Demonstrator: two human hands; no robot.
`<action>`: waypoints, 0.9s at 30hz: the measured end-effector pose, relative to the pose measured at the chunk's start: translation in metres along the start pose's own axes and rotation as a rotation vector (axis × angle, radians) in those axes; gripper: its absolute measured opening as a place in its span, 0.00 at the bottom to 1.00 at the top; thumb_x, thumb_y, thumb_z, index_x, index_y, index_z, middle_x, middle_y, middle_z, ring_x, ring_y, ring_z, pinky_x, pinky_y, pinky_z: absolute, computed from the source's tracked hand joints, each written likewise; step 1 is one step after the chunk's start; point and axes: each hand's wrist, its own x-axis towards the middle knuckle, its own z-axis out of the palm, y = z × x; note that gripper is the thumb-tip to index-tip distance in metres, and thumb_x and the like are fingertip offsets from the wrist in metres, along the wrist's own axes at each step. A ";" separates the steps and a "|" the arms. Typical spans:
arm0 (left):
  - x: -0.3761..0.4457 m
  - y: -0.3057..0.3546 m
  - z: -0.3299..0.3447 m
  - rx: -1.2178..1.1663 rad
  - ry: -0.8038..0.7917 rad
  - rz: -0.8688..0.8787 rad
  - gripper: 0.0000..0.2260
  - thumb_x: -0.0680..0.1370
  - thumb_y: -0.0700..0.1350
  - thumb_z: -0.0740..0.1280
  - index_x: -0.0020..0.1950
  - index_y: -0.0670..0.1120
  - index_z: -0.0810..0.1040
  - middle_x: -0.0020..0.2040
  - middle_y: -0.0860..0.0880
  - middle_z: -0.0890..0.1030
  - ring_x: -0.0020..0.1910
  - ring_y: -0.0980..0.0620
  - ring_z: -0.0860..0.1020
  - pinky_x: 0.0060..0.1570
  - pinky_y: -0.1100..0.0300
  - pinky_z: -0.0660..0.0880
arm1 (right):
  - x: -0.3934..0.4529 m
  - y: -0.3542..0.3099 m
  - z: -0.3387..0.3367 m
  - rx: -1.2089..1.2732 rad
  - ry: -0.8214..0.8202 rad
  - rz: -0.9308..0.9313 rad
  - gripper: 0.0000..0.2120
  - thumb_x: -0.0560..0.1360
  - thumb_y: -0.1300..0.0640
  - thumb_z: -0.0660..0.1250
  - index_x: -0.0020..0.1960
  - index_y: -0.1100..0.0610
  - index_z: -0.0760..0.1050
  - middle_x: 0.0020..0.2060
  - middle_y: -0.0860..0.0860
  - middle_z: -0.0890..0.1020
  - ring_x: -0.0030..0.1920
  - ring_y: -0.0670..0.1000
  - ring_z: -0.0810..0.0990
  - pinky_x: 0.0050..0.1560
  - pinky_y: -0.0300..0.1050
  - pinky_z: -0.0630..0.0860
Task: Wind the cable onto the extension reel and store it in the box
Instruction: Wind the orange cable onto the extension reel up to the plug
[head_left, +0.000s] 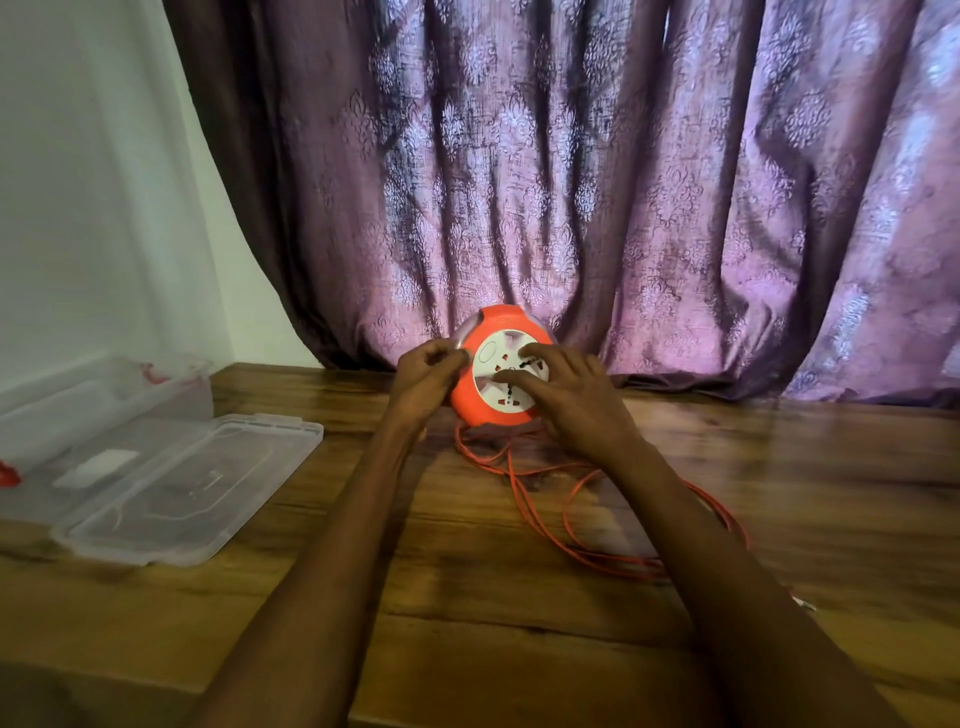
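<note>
I have the extension reel standing on its edge at the far side of the tabletop, close to the curtain, its white socket face turned toward me. My left hand is curled around the reel's left rim, steadying it. My right hand lies spread over the socket face with fingers bent; it looks to be gripping a winding knob there, though the fingers hide whatever they are on, so I cannot tell for certain. The orange cable leaves the bottom of the reel and trails toward me and to my right in loose loops, passing under my right forearm. So the slack lies on the right-hand side, and I judge winding should draw it in from there. Much cable looks unwound. The clear box and its lid wait well apart to my left, nearer the left hand.
</note>
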 end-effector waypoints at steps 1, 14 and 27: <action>0.000 0.001 -0.001 0.016 0.001 -0.006 0.03 0.76 0.37 0.68 0.44 0.43 0.81 0.32 0.52 0.80 0.29 0.57 0.74 0.30 0.64 0.72 | 0.000 0.000 0.001 -0.003 0.000 -0.005 0.32 0.66 0.56 0.73 0.68 0.41 0.73 0.67 0.52 0.74 0.62 0.57 0.72 0.52 0.51 0.68; -0.006 -0.002 0.013 0.048 -0.079 0.053 0.06 0.75 0.39 0.72 0.47 0.48 0.77 0.40 0.48 0.80 0.33 0.55 0.77 0.30 0.62 0.74 | 0.007 -0.017 0.004 -0.064 -0.029 0.389 0.27 0.70 0.39 0.65 0.69 0.38 0.68 0.49 0.53 0.85 0.54 0.60 0.77 0.53 0.54 0.68; -0.018 -0.021 0.040 0.263 -0.181 0.197 0.16 0.73 0.37 0.75 0.56 0.45 0.73 0.50 0.53 0.78 0.47 0.62 0.76 0.44 0.73 0.73 | 0.023 -0.020 0.000 1.481 0.208 1.449 0.13 0.75 0.51 0.71 0.42 0.62 0.78 0.26 0.57 0.82 0.19 0.48 0.76 0.28 0.41 0.72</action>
